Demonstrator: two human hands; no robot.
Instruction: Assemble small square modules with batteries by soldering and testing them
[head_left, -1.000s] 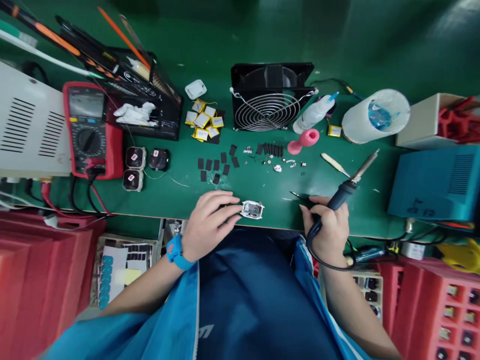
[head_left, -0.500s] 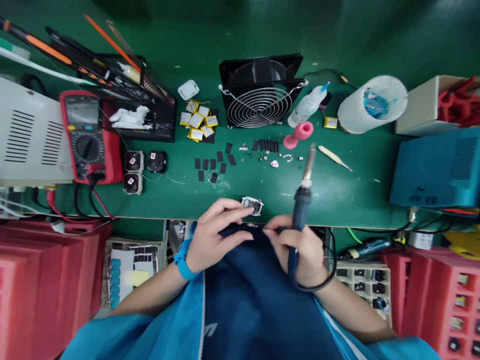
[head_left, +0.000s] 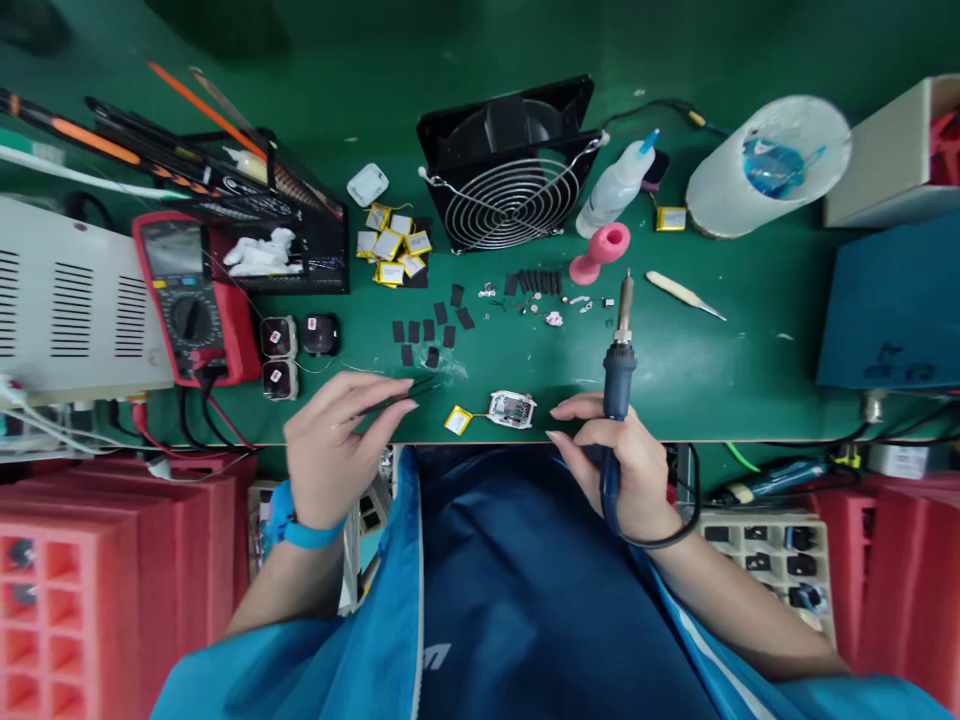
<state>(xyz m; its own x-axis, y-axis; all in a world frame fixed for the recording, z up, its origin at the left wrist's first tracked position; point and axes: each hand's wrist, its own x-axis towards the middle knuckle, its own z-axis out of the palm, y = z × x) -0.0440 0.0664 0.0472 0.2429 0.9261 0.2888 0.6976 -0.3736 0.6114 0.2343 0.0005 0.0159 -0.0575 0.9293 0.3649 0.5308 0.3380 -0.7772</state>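
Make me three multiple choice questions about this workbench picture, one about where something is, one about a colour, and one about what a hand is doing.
1. Where does the small circuit board lie?
A. At the near edge of the green mat, between the two hands
B. On top of the fan
C. Inside the black mesh basket

2. What colour is the case of the multimeter?
A. Blue
B. Red
C. White

3. What is the right hand doing?
A. Resting flat and empty
B. Pinching a yellow battery
C. Gripping the soldering iron, tip pointing away from the person

Answers:
1 A, the board sits by the mat's front edge, with a yellow battery beside it.
2 B, the meter's shell is red around a dark face.
3 C, the fingers wrap the dark handle and the metal tip points toward the fan.
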